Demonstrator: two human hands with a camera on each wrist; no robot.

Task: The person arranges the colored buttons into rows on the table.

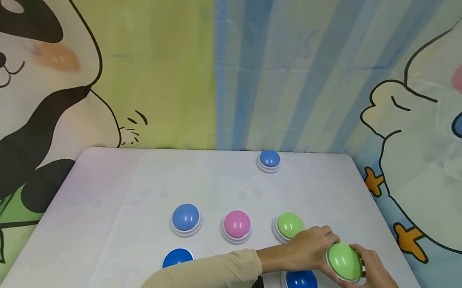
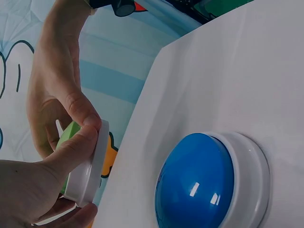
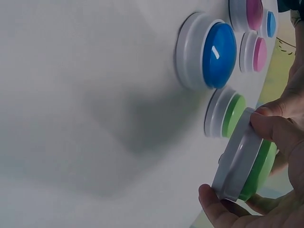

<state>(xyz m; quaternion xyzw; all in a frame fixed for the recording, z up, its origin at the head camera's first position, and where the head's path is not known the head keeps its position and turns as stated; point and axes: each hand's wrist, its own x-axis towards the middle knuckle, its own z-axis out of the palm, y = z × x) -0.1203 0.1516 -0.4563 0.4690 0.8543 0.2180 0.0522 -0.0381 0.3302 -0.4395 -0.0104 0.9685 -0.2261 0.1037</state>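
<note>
A round push button with a green dome and white base (image 1: pixel 345 262) is held above the right side of the white table. My left hand (image 1: pixel 313 250) grips its left edge, and my right hand (image 1: pixel 377 279) grips the opposite edge. In the left wrist view both thumbs meet on the white base (image 2: pixel 90 178), which is tilted nearly on edge. The right wrist view shows the green dome (image 3: pixel 260 171) turned away, with fingers around the rim. A dark blue button (image 1: pixel 301 285) sits on the table just below the hands. Another green button (image 1: pixel 288 224) stands behind my left hand.
On the white table (image 1: pixel 121 244) stand a light blue button (image 1: pixel 185 218), a pink button (image 1: pixel 237 225) and a far blue button (image 1: pixel 269 159). My left sleeve (image 1: pixel 206 271) partly covers another dark blue button (image 1: pixel 177 256). Cartoon-printed cloth (image 1: pixel 172 64) surrounds the table.
</note>
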